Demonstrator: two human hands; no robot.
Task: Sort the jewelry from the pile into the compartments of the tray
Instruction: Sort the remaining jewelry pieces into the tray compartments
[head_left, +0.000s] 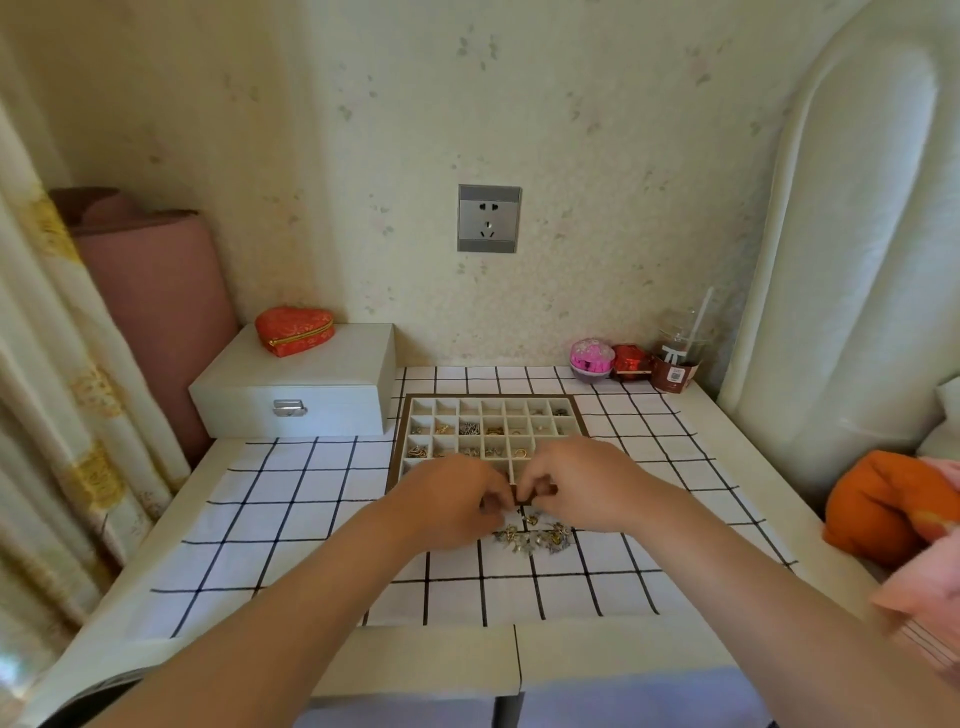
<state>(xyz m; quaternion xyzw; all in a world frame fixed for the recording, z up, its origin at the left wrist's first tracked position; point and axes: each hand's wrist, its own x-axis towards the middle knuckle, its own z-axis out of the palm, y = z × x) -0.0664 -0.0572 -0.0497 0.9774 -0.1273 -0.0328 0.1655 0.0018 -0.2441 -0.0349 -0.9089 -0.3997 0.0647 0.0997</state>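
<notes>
A brown-rimmed tray (581, 415) of small cream compartments lies on the checked cloth, several cells holding gold and silver pieces. In front of it sits the jewelry pile (535, 538), a tangle of small gold and silver items. My left hand (452, 504) and my right hand (576, 488) meet fingertip to fingertip just above the pile, over the tray's near edge. Both have curled fingers pinching at something tiny between them; the piece itself is too small to make out. My hands hide the tray's near row.
A white box with a metal latch (291, 395) stands at the back left, a red heart-shaped case (295, 330) on top. A pink round pot (591, 358), a red item and a plastic cup (675, 358) stand at the back right. Orange and pink fabric (883, 514) lies at right.
</notes>
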